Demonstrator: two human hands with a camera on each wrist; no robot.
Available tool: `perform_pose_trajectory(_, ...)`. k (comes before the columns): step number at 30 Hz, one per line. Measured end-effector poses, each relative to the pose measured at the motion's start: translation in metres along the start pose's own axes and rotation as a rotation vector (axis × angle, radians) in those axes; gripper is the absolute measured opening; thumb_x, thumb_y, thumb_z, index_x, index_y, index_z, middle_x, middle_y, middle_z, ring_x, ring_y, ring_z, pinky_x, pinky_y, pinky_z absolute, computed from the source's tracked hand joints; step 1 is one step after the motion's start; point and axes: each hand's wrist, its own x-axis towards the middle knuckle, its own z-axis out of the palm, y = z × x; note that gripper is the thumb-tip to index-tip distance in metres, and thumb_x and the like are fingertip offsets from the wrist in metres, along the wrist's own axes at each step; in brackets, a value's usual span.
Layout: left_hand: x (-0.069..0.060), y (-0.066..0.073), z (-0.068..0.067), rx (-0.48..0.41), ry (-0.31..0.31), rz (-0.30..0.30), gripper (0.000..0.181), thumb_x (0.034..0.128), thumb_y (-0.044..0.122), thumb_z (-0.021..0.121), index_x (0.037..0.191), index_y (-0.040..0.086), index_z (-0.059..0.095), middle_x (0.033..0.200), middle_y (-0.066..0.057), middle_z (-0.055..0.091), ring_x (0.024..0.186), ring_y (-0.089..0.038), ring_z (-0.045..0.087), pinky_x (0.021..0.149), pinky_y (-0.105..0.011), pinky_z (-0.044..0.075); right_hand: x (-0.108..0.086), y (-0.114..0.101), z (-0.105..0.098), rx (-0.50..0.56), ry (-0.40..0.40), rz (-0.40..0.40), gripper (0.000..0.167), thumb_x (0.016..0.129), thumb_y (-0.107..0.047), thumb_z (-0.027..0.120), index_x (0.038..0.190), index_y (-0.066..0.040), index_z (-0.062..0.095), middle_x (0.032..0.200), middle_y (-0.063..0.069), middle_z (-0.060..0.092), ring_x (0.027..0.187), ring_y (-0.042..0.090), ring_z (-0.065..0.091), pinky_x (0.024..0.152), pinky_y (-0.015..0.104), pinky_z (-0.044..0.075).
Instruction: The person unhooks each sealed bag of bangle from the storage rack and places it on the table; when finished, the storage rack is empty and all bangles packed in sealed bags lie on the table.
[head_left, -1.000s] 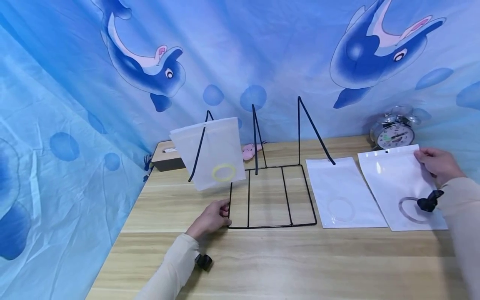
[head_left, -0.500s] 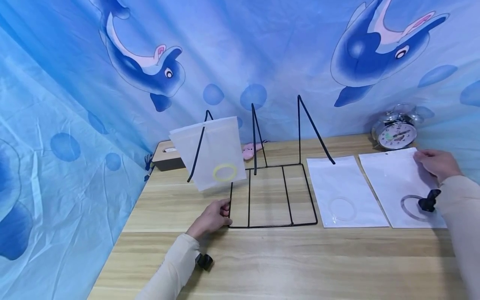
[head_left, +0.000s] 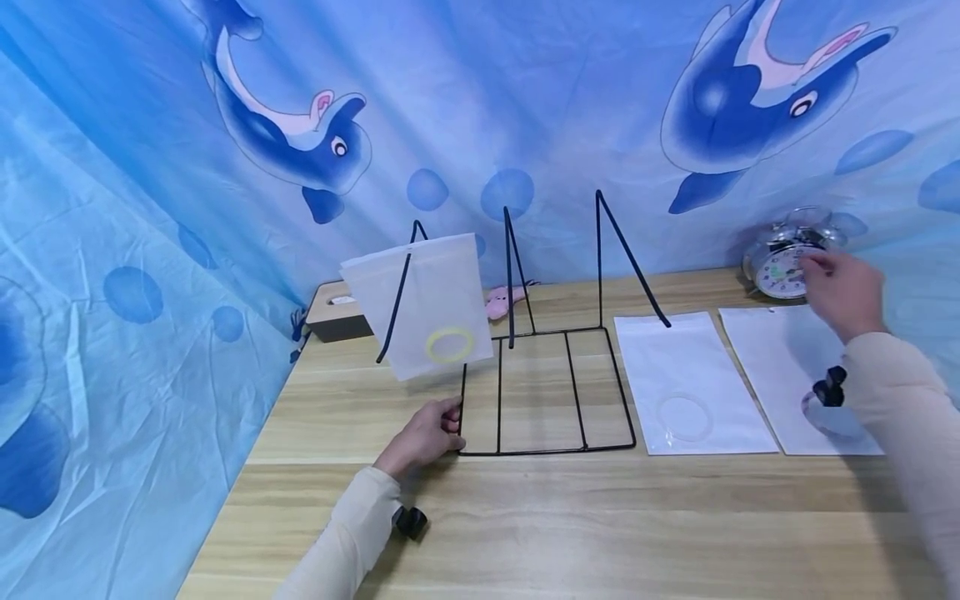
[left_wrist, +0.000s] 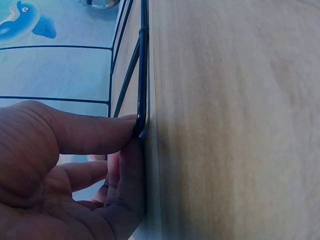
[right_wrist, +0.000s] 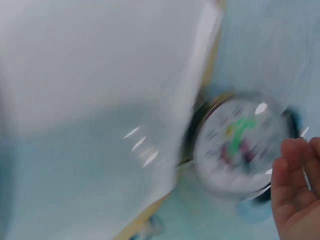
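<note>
Black rack (head_left: 512, 321) is standing mid-scene, left hand (head_left: 422, 435) pinching its near left corner.
Right hand (head_left: 849, 293), fingers relaxed, is hovering empty by the clock (head_left: 777, 273); steadying probably wants a firm, low pinch.

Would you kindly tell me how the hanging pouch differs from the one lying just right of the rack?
The hanging pouch is suspended above the table; the lying pouch rests flat on it. The hanging pouch shows a yellow ring, the lying pouch a pale ring. Both are whitish.
</note>
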Motion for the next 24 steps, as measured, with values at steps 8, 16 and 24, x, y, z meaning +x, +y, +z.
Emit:
perform_pose_trajectory(8,0.002,-0.002,0.0,-0.011,-0.002,0.028,0.074,0.0771,-0.011,0.075,0.144,-0.013,0.044,0.096,-0.006,0.055,0.088,-0.017,0.054,0.077,-0.028,0.046,-0.017,-0.078,0.031,0.123,0.023,-0.312,0.044,0.108,-0.029,0.046,0.13,0.005,0.061,0.116,0.03,0.063,0.099,0.039,0.058,0.073,0.033,0.042)
perform_pose_trajectory(16,0.001,-0.002,-0.004,-0.014,-0.005,0.059,0.075,0.0774,-0.011,0.076,0.144,-0.014,0.041,0.093,-0.006,0.055,0.085,-0.016,0.054,0.075,-0.026,0.046,-0.041,-0.161,0.068,0.334,-0.267,-0.415,0.055,0.107,-0.031,0.049,0.155,-0.009,0.037,0.151,0.018,0.044,0.133,0.043,0.044,0.103,0.058,0.039)
perform_pose_trajectory(24,0.0,-0.005,-0.004,0.042,-0.055,0.097,0.073,0.0823,-0.007,0.075,0.146,-0.014,0.038,0.091,-0.004,0.053,0.084,-0.015,0.051,0.073,-0.025,0.044,-0.043,-0.192,0.097,0.523,-0.259,-0.546,0.047,0.108,-0.023,0.046,0.149,0.0,0.042,0.141,0.022,0.054,0.124,0.038,0.055,0.102,0.05,0.044)
